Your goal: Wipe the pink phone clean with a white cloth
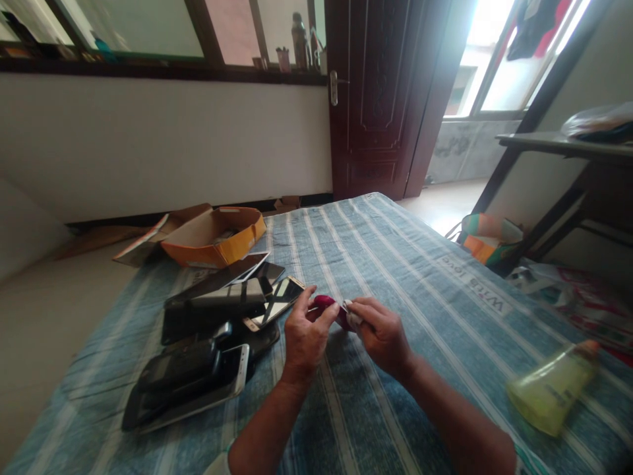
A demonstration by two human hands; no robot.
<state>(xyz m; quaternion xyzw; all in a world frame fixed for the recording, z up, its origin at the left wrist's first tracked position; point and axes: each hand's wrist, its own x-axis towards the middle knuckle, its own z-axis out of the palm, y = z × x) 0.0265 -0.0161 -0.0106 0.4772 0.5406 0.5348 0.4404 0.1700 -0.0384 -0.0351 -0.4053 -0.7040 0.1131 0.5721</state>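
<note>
My left hand (307, 338) is closed on a small, shiny magenta object (324, 301), whose kind I cannot make out. My right hand (386, 335) pinches a crumpled white tissue or cloth (353, 316) against the right side of that object. Both hands meet above the blue striped bedspread (376, 264). Just left of my left hand lies a gold-framed phone (284, 298) with reflections on its screen. Beyond it are piled dark tablets or phones (217, 307). A silver-edged phone (241, 371) lies nearer to me, partly under a black device (180, 363).
An open orange cardboard box (215, 249) stands at the bed's far left edge. A clear bottle of yellow liquid (554, 389) lies on the bed at right. A dark red door (376, 99) is beyond the bed. A shelf (568, 145) and bags (568, 297) are at right.
</note>
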